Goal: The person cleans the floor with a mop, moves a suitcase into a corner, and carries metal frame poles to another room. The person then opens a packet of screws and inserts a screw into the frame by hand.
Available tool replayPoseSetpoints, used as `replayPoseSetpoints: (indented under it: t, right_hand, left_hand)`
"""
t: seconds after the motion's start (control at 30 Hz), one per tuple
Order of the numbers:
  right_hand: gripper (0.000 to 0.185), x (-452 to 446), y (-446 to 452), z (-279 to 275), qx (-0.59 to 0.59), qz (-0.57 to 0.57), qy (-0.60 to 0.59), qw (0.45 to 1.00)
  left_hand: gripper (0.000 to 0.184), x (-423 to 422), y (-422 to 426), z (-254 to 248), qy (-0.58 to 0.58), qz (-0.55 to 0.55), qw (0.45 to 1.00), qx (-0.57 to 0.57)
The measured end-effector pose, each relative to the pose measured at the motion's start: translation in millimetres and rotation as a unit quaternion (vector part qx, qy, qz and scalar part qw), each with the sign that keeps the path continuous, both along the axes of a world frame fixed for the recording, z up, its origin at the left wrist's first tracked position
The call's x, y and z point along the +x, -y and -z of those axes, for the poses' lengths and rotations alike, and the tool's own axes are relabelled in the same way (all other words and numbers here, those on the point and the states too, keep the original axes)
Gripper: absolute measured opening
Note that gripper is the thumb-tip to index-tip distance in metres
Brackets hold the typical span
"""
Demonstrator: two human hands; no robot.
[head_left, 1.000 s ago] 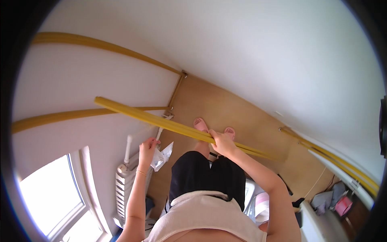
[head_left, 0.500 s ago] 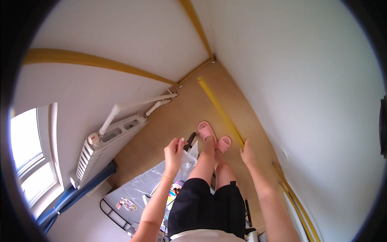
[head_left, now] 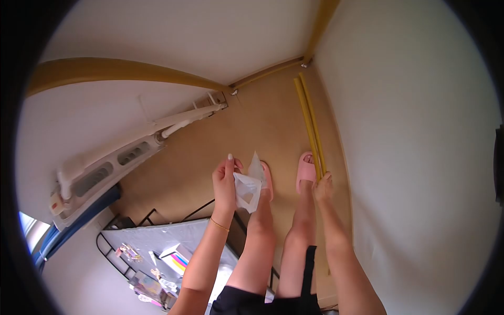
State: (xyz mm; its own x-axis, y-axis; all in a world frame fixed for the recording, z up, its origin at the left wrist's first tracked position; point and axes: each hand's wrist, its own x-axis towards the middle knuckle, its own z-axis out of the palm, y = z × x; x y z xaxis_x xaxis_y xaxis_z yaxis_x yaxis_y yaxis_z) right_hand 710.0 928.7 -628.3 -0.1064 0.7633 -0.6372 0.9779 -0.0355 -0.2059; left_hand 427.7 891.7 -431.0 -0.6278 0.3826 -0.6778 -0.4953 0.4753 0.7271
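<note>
My right hand (head_left: 324, 188) is wrapped around the near end of two long yellow strips (head_left: 310, 123), which lie side by side and point away over the floor near the right wall. Whether they are joined cannot be made out. My left hand (head_left: 224, 178) is closed on a crumpled, thin white tissue (head_left: 248, 190) that hangs from it toward my legs. Part of the tissue covers my left foot's pink slipper (head_left: 266, 178); the other pink slipper (head_left: 306, 170) stands beside the yellow strips.
A white radiator (head_left: 118, 160) with pipes runs along the left wall, a blue curtain (head_left: 79, 223) below it. Behind my left arm is a grey-covered surface (head_left: 142, 239) with a black metal frame and small items. Yellow posts (head_left: 321, 23) stand at the wall corners.
My view has turned and my feet have moved apart. Two strips now show in my right hand where one showed before, and they point more steeply away. The tissue is more spread out.
</note>
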Motion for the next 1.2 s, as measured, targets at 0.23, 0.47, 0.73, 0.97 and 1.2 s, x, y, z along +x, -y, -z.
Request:
replayPoseSetpoints:
  t: [0.23,0.47,0.73,0.97,1.2]
  right_hand:
    - [0.045,10,-22,114,0.018,-0.041,0.009,0.999]
    - [0.037,20,-36,175,-0.005,-0.049,0.036,0.998]
    - [0.052,28,-56,184,0.008,-0.198,0.000,0.980]
    - [0.027,-112,-126,94,-0.151,-0.314,0.060,0.935]
    - [0.021,-228,-101,72,-0.038,-0.418,-0.379,0.825]
  left_hand:
    - [0.034,-10,-23,144,0.025,-0.217,0.975,0.048]
    - [0.046,-18,-33,230,-0.084,-0.168,0.982,0.030]
    - [0.042,-39,-40,297,-0.214,-0.057,0.974,0.041]
    - [0.038,-45,-40,328,-0.320,-0.009,0.947,0.029]
    - [0.010,-34,-62,322,-0.350,0.051,0.935,0.022]
